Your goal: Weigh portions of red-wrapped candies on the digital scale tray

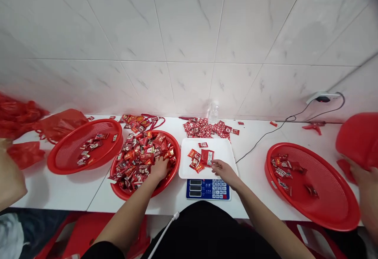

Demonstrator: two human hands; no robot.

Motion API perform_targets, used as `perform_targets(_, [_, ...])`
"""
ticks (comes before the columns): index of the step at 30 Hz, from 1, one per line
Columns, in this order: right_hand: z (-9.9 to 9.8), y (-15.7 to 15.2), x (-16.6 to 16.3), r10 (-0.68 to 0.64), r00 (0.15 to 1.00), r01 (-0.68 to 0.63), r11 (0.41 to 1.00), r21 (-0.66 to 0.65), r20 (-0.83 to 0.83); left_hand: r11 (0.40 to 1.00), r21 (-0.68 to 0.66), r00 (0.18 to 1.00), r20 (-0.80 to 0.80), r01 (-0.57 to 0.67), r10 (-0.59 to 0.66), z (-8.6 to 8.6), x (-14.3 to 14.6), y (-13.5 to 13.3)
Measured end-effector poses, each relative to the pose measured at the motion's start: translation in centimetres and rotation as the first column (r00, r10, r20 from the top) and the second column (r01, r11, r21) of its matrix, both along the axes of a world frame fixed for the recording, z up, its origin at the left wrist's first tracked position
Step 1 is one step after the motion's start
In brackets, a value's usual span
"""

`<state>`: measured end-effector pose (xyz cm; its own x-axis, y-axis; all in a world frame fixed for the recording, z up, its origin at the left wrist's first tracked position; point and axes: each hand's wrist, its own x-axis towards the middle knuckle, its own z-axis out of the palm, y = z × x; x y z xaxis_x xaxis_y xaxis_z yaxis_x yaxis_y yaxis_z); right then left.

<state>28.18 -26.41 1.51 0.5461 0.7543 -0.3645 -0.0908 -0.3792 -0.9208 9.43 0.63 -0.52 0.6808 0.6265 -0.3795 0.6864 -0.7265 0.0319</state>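
Observation:
My left hand [160,168] reaches into a round red basket [177,144] heaped with small red wrapped candies [141,160]. Its fingertips are partly sunk among the wrappers, so whether they grip one is hidden. Over the right side of a white scale tray [218,146], my right hand [225,172] has its fingers stretched out beside a larger red packet [207,157], with nothing visibly held. Several small candies [195,160] lie left of that packet, and a single candy [202,145] lies behind it. The scale's blue keypad panel [208,189] faces me.
Red baskets with a few candies stand at left [59,148] and right [333,196]. Loose red packets [203,129] and a clear bottle [213,113] are behind the tray. A black cable [265,133] crosses the table. Another person's hand [360,172] holds a red container [358,140].

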Motion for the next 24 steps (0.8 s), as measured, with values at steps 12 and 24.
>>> perform_targets(12, [-1.5,-1.7,-1.3,-0.129,0.991,0.129,0.991,-0.020,0.025,0.986,-0.157,0.936,0.336,-0.056,0.107,2.1,-0.4,1.1])
perform_targets(24, [-0.8,0.1,-0.8,-0.060,0.992,0.062,0.998,-0.014,0.112,0.859,-0.294,0.812,0.545,0.419,-0.210,3.0,7.7,-6.8])
